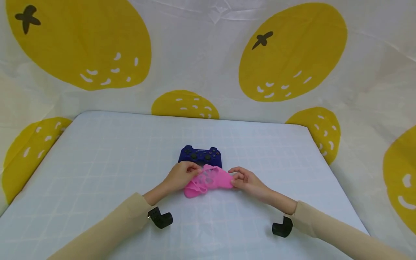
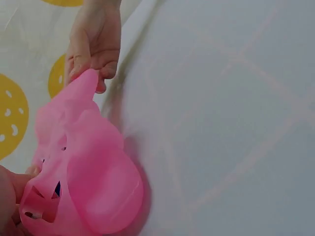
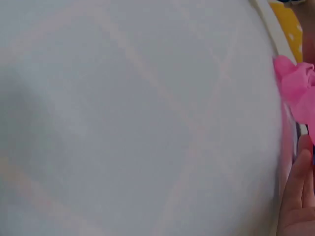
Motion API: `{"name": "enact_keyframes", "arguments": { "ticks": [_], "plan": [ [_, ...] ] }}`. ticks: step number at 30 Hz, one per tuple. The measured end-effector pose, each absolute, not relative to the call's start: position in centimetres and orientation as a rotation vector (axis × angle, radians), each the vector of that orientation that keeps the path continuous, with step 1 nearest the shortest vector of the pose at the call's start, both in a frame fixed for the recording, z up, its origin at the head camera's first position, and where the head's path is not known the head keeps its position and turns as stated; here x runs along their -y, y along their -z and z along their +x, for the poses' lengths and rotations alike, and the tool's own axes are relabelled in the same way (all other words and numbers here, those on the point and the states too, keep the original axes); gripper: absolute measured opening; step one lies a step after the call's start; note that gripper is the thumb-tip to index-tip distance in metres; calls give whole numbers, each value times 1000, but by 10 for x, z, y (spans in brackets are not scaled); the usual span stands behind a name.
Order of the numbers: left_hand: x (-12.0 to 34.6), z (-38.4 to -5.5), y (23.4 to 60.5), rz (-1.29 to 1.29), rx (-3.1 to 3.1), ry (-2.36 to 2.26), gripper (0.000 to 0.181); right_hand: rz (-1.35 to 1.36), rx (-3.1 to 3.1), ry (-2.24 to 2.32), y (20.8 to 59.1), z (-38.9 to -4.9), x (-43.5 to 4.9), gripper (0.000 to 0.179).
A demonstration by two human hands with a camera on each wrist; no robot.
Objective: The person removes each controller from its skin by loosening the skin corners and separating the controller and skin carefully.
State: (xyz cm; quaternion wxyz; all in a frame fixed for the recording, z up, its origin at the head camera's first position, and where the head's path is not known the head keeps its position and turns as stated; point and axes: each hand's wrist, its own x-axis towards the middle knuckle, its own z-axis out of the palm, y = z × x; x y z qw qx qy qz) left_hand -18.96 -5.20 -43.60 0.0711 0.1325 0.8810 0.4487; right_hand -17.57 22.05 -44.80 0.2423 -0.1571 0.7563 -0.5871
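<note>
A pink silicone controller cover point(image 1: 214, 179) is held between both hands, its cutout holes showing and one grip end drooping at the lower left. My left hand point(image 1: 182, 174) pinches its upper left edge. At the other end, my right hand point(image 1: 248, 182) pinches the tip of a grip, also seen in the left wrist view, where the cover point(image 2: 98, 167) looks limp and folded. Just behind the cover a dark blue game controller point(image 1: 200, 156) lies on the table, its lower part hidden by the cover and left hand. In the right wrist view only part of the cover point(image 3: 298, 91) appears.
A pale checked cloth covers the table point(image 1: 113, 155). Behind it hangs a white curtain point(image 1: 195, 47) with large yellow fruit prints. A black wrist camera point(image 1: 160, 218) sits below the left sleeve, another camera point(image 1: 282, 227) below the right sleeve.
</note>
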Motion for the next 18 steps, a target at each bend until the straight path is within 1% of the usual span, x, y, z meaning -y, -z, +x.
{"name": "enact_keyframes", "arguments": {
  "ticks": [4,7,9,13,15,18],
  "plan": [
    [54,-191,436,581,-2544,-1368,18,-460,-1921,1576,453,-175,-229,48],
    [60,-194,437,669,-2457,-1358,24,-489,-1914,1478,451,-173,-231,47],
    [66,-195,438,686,-2418,-1344,25,-497,-1958,1381,447,-172,-232,42],
    [81,-192,442,725,-2417,-1348,30,-524,-2100,1143,436,-171,-235,28],
    [88,-187,443,696,-2440,-1362,34,-567,-2215,1014,432,-173,-234,22],
    [97,-177,444,606,-2473,-1351,41,-648,-2421,866,425,-177,-227,21]
  ]
}}
